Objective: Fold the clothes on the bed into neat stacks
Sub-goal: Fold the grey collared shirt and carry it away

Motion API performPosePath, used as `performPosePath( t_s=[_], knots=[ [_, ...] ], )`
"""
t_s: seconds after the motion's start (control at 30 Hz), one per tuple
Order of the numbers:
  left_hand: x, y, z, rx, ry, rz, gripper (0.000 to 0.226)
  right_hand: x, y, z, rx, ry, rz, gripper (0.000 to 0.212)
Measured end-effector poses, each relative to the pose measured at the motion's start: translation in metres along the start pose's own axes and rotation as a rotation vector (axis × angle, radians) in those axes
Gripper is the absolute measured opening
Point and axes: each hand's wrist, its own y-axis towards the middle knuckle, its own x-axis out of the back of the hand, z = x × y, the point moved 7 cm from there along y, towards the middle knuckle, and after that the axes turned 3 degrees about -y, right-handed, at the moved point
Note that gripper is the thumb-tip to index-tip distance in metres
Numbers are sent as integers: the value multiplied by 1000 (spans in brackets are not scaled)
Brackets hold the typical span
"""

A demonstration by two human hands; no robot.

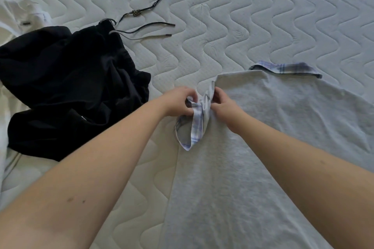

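Note:
A light grey garment (pixel 263 127) with blue plaid trim lies spread flat on the mattress, filling the lower right. Its plaid collar (pixel 287 68) shows at the far edge. At the garment's left side, a short sleeve with a plaid cuff (pixel 194 127) is bunched up. My left hand (pixel 178 103) pinches the sleeve fabric from the left. My right hand (pixel 224 105) pinches the same sleeve from the right, so the two hands almost touch. Both forearms reach in from the bottom of the view.
A crumpled black garment (pixel 70 87) with grey and dark drawstrings (pixel 141 34) lies to the left. White clothing (pixel 22 18) sits at the far left edge. The quilted white mattress (pixel 263 16) stretches beyond.

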Motion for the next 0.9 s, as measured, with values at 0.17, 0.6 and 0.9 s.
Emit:
performPosePath(
  t_s=[0.17, 0.6, 0.9],
  knots=[
    [18, -24, 9, 136, -334, -254, 9, -1, 1, -1, 44, -13, -6, 62],
    [-11, -72, 93, 740, -1286, -571, 58, 4, 3, 1, -37, 396, -107, 67],
    [-13, -83, 77, 345, -705, -616, 12, -24, -9, 2, -123, 779, -2, 41]
  ],
)
